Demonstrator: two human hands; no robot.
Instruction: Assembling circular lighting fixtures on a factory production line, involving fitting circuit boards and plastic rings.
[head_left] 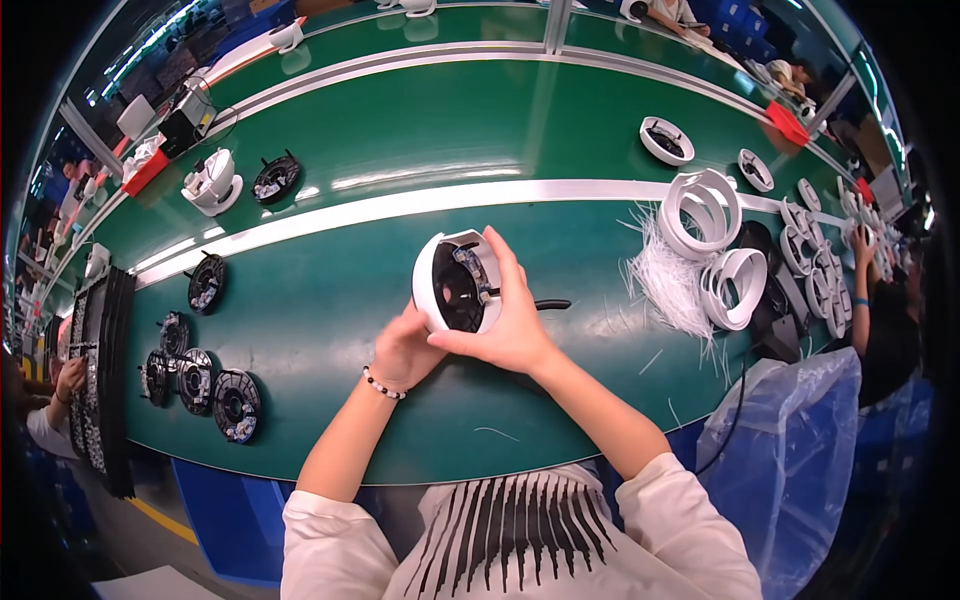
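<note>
A white round plastic housing [428, 287] is held up over the middle of the green table, tilted with its open side facing right. Inside it sits a black disc-shaped part with a small circuit board. My right hand [512, 318] spans the housing's open side, fingers at the upper rim and thumb at the lower rim. Around the lower left of the shell my left hand [402, 345] grips it, with some fingers hidden behind it and slightly blurred. Just right of my right hand lies a black handle-like thing [553, 304], partly hidden.
Several black round parts with circuit boards [237, 405] lie at the left, beside stacked black trays [95, 370]. White rings [733, 288] and thin white strips [665, 275] are heaped right. Beyond the white rail [400, 207] stands a white device [210, 183]. Co-workers' hands [862, 245] show at both sides.
</note>
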